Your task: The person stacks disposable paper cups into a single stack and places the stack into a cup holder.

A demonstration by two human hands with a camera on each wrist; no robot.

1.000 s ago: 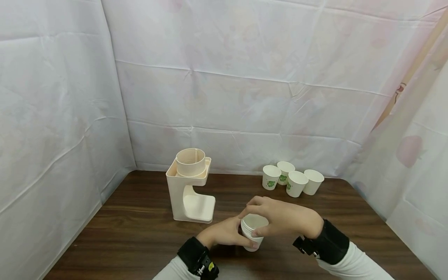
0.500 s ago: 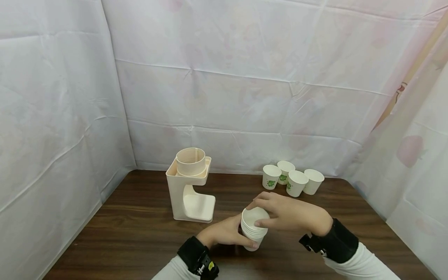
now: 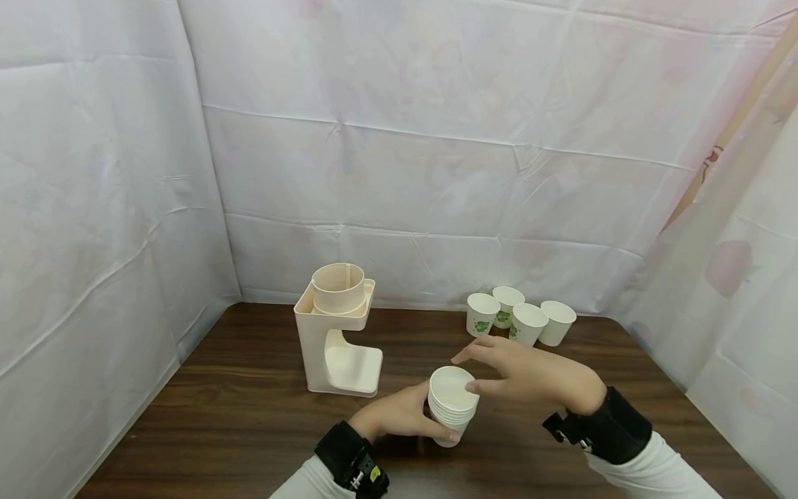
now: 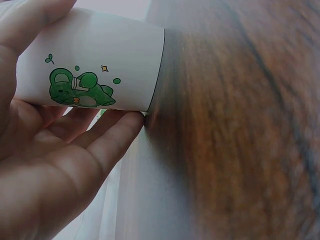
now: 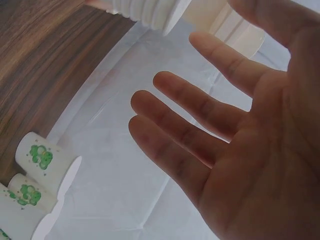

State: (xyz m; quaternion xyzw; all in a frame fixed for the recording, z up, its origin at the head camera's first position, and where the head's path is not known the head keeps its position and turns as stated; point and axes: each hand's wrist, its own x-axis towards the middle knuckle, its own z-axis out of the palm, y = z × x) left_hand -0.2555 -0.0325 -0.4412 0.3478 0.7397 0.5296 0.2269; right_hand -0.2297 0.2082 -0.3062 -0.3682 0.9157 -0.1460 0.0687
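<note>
A stack of white paper cups (image 3: 451, 402) stands near the front of the table, mouths up. My left hand (image 3: 404, 414) grips its lower part, thumb in front and fingers behind. In the left wrist view, a green bear print shows on the outermost cup (image 4: 100, 60), with the fingertips of the left hand (image 4: 70, 165) at its base edge. My right hand (image 3: 530, 371) hovers at the right of the stack, thumb tip at the rim. Seen from the right wrist, this right hand (image 5: 220, 125) has its fingers spread and nothing held, with the stacked rims (image 5: 155, 12) beyond.
A cream plastic holder (image 3: 318, 346) with a round tube (image 3: 339, 298) on top stands left of the stack. Several single paper cups (image 3: 528, 322) are grouped at the back right. White cloth (image 3: 405, 173) hangs behind the brown wooden table (image 3: 249, 416).
My right hand has drawn back to the right and its fingers have come away from the cup rim. The stack's top rim now sits slightly higher. The left hand keeps its grip.
</note>
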